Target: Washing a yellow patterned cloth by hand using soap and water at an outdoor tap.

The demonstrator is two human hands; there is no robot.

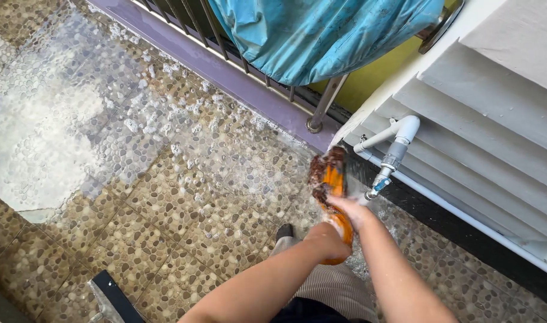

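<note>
Orange brush (329,179) clasped in right hand (351,209), left hand (327,239) below.

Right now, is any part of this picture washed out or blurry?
In the head view, sunlight glares off the wet, soapy floor at the left, washing out its pebble pattern. The orange brush near the tap is smeared by motion, as are both hands, left hand and right hand. The blue cover and white wall stay sharp.
</note>
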